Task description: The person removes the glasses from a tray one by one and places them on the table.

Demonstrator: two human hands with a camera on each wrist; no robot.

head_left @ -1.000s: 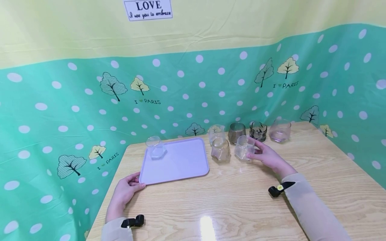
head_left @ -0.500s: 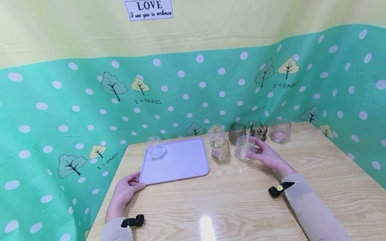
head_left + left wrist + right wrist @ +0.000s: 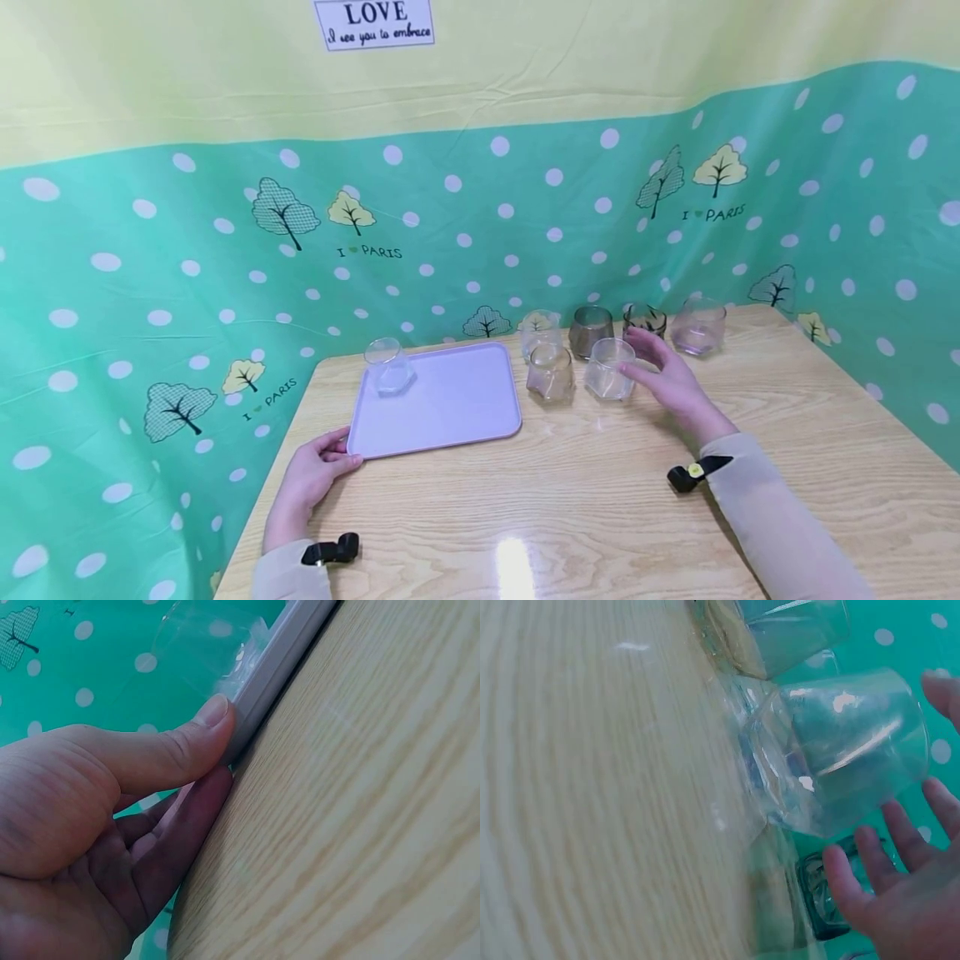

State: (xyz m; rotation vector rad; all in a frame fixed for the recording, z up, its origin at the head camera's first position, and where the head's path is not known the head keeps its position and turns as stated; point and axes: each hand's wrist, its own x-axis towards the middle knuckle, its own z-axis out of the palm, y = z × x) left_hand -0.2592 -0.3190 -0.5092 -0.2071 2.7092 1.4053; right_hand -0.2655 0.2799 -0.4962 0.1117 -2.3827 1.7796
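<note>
My left hand (image 3: 311, 475) grips the near left corner of a lilac tray (image 3: 435, 408). In the left wrist view the thumb (image 3: 184, 750) lies against the tray's rim (image 3: 277, 667), with fingers below it. One clear glass (image 3: 390, 368) stands at the tray's far left. My right hand (image 3: 671, 383) is beside a clear glass with a faceted base (image 3: 609, 371), its fingers spread loosely around the right side. The right wrist view shows that glass (image 3: 840, 750) upright on the table, with the fingertips (image 3: 847, 877) close by its wall.
An amber glass (image 3: 550, 375) stands between the tray and the clear glass. Behind are another clear glass (image 3: 540, 333), a grey glass (image 3: 590, 332), a dark-patterned glass (image 3: 645, 320) and a pinkish glass (image 3: 699, 327). A polka-dot curtain (image 3: 450, 225) hangs along the table's (image 3: 450, 525) back.
My right hand has loosened from the clear glass; its thumb has lifted and drawn back from the wall. The glass stays in place. The left hand and tray have not moved.
</note>
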